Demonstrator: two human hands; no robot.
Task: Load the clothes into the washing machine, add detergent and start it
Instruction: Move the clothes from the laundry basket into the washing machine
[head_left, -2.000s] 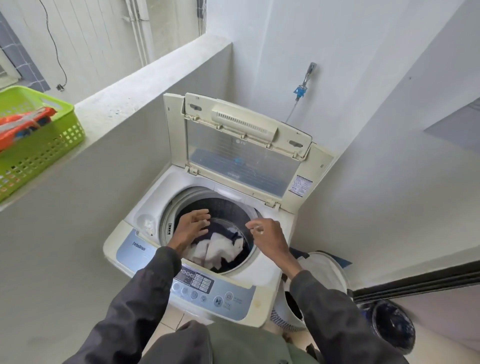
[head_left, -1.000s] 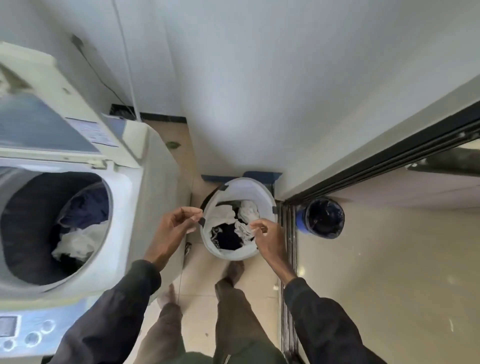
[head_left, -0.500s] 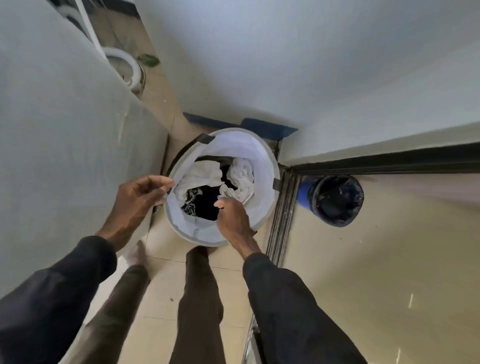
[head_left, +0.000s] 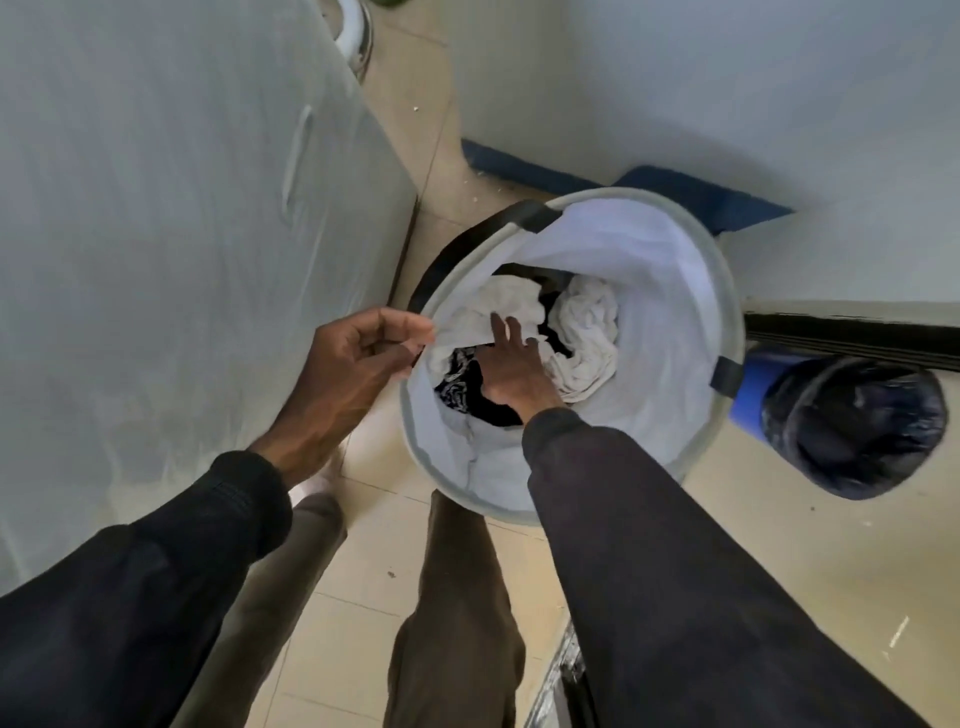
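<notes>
A round white laundry basket (head_left: 670, 291) with a grey rim stands on the floor beside the washing machine's white side (head_left: 171, 223). Inside lie white clothes (head_left: 587, 332) and a dark patterned garment (head_left: 460, 387). My left hand (head_left: 353, 364) pinches the basket's rim at its left edge. My right hand (head_left: 511, 366) reaches down into the basket with fingers stretched out, touching the white and dark clothes. The washer's tub and controls are out of view.
A blue bin (head_left: 852, 421) with a dark liner stands right of the basket, past a black sliding-door track (head_left: 852, 332). A blue mat (head_left: 691, 200) lies behind the basket by the white wall. My legs stand on beige tiles (head_left: 363, 597).
The view has swung from the open washer down to the basket. My left hand has taken the basket's rim, and my right hand has gone deeper in among the clothes.
</notes>
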